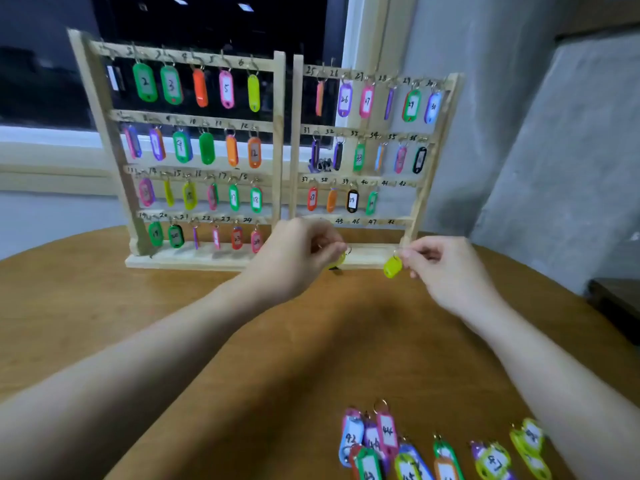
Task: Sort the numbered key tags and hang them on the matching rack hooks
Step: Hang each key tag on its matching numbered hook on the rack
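Key tags (349,199) are filling hooks through 40 on the rack (287,140) mid-frame, I'm pinching a yellow tag (393,266) in each hand's fingers (410,254), others are waiting lower right on the counter (138,306).

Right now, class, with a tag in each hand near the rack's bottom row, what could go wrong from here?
1. Both yellow tags, one in the left hand and one in the right hand, show no readable number, so either might go on a wrong hook.
2. Hooks 41 and 42 on the right rack are bare; working at the bottom row could skip them.
3. The loose tags overlap at the table edge and could be knocked off.
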`<state>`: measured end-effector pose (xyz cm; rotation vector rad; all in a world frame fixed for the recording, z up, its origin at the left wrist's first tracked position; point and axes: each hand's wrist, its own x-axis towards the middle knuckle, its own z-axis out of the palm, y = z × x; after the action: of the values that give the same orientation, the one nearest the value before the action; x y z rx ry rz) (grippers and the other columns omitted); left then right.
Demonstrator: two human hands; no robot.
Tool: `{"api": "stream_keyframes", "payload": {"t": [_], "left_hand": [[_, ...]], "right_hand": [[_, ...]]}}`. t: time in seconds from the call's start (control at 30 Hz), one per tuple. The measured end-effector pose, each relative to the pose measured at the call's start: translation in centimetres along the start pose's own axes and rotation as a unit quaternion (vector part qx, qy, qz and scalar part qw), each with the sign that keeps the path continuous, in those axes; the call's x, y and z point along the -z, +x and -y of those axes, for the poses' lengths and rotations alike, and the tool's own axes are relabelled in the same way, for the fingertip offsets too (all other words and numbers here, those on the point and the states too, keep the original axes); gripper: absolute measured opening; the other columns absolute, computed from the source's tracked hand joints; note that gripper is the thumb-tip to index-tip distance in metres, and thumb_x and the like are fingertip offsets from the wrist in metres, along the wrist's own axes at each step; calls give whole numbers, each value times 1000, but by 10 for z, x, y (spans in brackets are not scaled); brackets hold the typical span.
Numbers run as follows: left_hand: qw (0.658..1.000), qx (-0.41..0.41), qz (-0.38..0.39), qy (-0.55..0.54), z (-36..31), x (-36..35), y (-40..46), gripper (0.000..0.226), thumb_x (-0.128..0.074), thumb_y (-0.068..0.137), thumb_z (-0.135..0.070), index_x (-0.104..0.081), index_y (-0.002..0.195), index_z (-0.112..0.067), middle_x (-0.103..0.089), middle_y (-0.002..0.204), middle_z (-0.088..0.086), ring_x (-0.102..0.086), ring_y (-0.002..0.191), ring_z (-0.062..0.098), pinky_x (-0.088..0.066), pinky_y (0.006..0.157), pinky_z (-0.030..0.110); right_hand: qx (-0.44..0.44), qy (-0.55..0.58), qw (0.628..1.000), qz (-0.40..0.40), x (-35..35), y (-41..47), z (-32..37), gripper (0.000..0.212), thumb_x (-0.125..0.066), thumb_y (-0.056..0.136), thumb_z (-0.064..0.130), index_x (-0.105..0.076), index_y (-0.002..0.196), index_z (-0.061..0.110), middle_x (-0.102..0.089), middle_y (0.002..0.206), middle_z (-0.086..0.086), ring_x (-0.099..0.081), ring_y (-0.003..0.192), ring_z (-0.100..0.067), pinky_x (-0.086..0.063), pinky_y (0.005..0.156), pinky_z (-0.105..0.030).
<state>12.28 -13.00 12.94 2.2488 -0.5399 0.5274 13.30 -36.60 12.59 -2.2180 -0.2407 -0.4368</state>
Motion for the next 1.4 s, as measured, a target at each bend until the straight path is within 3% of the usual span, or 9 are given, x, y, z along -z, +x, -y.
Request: {"api": "stream_keyframes", "payload": {"t": [0.27,0.33,0.43,0.53,0.6,0.7,0.8,1.13,1.4], "left_hand": [[999,11,-16,25,1,-62,129,21,-63,96,-22,-67,76,-20,-67,70,-9,-53,61,-2,-36,59,26],[999,25,-18,37,3,-69,150,21,-62,97,-22,-70,80,-16,-70,74,-4,-52,57,-1,-36,54,24],[998,36,-19,44,9,-77,176,22,-63,97,-21,-73,81,-11,-70,71,0,-50,43,1,-39,50,23],[996,45,-10,72,13,-80,190,25,-63,97,-23,-73,78,-10,-66,64,-8,-50,39,-2,-42,51,24],[995,46,-15,91,14,-84,197,24,-63,96,-22,-73,79,-9,-61,60,-13,-56,50,0,-46,52,26],[991,36,-16,130,12,-89,201,23,-62,96,-26,-72,81,-12,-67,69,-1,-66,69,24,-56,63,36],[985,41,-20,165,8,-92,204,24,-60,95,-28,-72,81,-14,-69,73,4,-66,70,30,-56,63,36],[977,70,-6,203,9,-87,199,29,-57,97,-27,-60,68,-22,-61,70,2,-61,68,30,-44,56,31],[975,43,0,218,13,-85,192,35,-54,94,-19,-56,59,-21,-59,64,0,-57,60,27,-41,50,28]], "right_hand": [[-49,53,996,-56,3,95,-31,21,-65,97,14,-72,77,16,-63,60,6,-53,43,4,-42,52,-21],[-51,54,995,-65,1,111,-34,21,-64,97,15,-71,78,19,-65,65,5,-61,52,1,-47,57,-19],[-41,25,995,-83,-3,134,-43,24,-66,96,18,-68,74,26,-68,70,6,-72,75,-20,-55,74,-32],[-36,3,996,-82,-7,144,-48,21,-66,96,19,-71,77,24,-69,72,7,-72,78,-20,-54,72,-32],[-28,-14,996,-88,-8,149,-49,20,-66,96,21,-72,78,24,-70,73,7,-68,76,-16,-50,69,-28],[-18,-34,995,-94,-9,157,-50,24,-65,97,24,-68,74,29,-71,76,7,-68,75,-16,-51,69,-29],[-13,-61,993,-102,-12,166,-53,26,-63,97,25,-65,72,32,-72,83,1,-67,79,-19,-54,72,-32],[-21,-34,993,-108,-22,177,-52,22,-63,98,25,-72,77,23,-72,83,-1,-71,66,-26,-62,69,-47],[-34,-107,985,-130,-34,187,-50,28,-59,96,25,-70,73,14,-70,82,-6,-67,67,-26,-59,66,-36]]}}
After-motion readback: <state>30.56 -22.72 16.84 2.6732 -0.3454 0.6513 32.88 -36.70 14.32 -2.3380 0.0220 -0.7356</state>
